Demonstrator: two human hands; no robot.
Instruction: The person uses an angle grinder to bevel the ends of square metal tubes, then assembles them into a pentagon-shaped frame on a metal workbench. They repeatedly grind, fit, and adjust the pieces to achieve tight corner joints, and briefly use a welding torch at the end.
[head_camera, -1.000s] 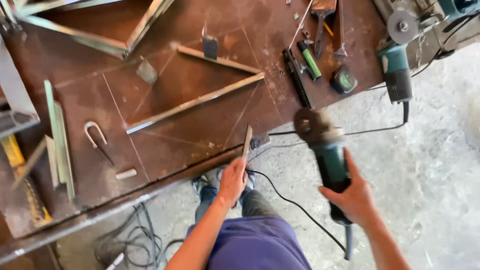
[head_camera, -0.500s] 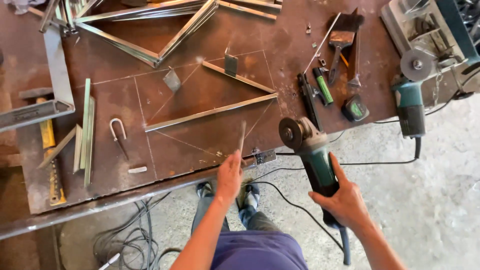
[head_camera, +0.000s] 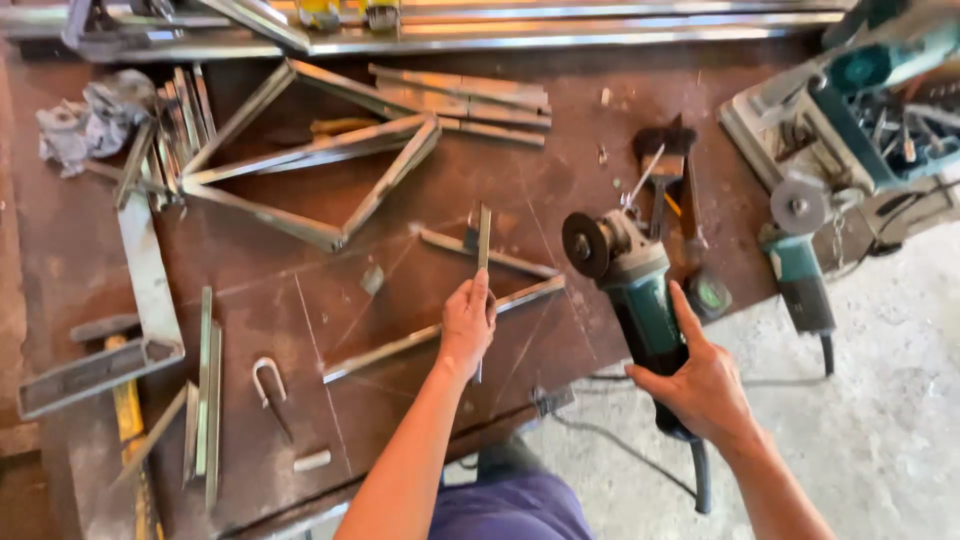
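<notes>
A view from above looks down at a rusty brown steel workbench (head_camera: 420, 300), scratched with chalk-like lines, standing on a pale grey concrete floor (head_camera: 890, 400).

The person's left hand (head_camera: 467, 325) is closed around a short flat metal strip (head_camera: 483, 235), holding it upright over the middle of the workbench. The right hand (head_camera: 705, 385) grips the green body of an angle grinder (head_camera: 630, 280), whose dark disc hangs just right of the strip, above the bench's near right part. Its black cable falls toward the floor.

On the workbench, behind the strip, lies a welded triangular frame of angle iron (head_camera: 310, 170), with loose steel bars beside it. A grey rag (head_camera: 85, 120) sits at the far left corner. A small U-shaped metal hook (head_camera: 268, 378) lies near the front left. A second green angle grinder (head_camera: 800, 260) rests at the bench's right edge, next to a box of tools (head_camera: 880, 130).
</notes>
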